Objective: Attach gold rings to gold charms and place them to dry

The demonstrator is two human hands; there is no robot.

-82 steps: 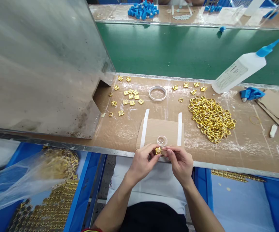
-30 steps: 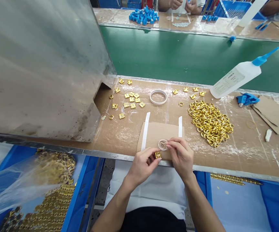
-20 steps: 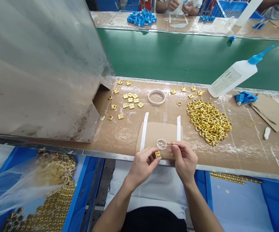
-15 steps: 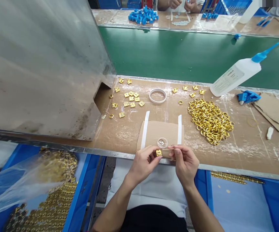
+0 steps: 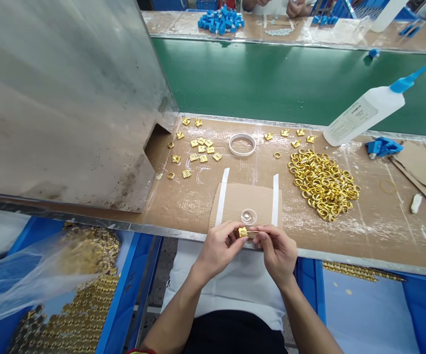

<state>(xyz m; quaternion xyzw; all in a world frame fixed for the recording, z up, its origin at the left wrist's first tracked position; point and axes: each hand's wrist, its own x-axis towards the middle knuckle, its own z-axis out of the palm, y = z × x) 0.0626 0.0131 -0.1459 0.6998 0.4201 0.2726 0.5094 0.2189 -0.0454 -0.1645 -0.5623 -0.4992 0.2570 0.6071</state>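
Over at the far left, a blue crate (image 5: 123, 280) shows rows of gold-toned metal links (image 5: 87, 305), with crinkled clear film (image 5: 50, 275) draped across. Above it rises a big metal housing (image 5: 69, 98), dull grey, scuffed and stained near its notched lower corner. Next along, small square-faced gold pieces (image 5: 201, 149) lie scattered on the glossy brown worktop (image 5: 183, 199).

Now the left hand (image 5: 216, 253): thumb and fingers pinching one gold piece (image 5: 243, 232), which sits right at the fingertips, square face showing, its markings too tiny to read. Just beyond it, a round clear dish (image 5: 249, 216) rests on a ribbed cardboard pad (image 5: 248, 194). And here's the thin stick (image 5: 253, 231), pinched by the right hand (image 5: 281, 253) and pointing left at the piece; whether the tip touches, I can't tell.

Further right, a heap of shiny gold rings (image 5: 323, 184), then the white plastic bottle (image 5: 366, 115), leaning, blue nozzle up, its printed label (image 5: 356, 118) too small to make out. Rounding off the right side, torn flat cardboard (image 5: 425, 169).
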